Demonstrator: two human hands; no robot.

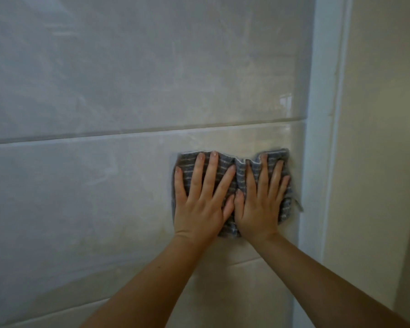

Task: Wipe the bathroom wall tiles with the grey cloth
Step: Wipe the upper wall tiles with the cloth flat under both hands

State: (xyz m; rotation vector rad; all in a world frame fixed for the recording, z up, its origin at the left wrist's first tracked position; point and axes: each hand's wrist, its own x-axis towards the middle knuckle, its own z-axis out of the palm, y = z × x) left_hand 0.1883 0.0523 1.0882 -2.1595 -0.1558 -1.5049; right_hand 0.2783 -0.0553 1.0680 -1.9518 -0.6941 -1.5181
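Glossy wall tiles [81,197] back the grey cloth [240,171], pressed flat beneath spread fingers [212,171] of both hands.

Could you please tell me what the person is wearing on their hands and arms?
Nothing that shows: the left hand and right hand are ungloved and ringless; the left forearm and right forearm are bare to the frame edge, with no sleeve, watch or bracelet.
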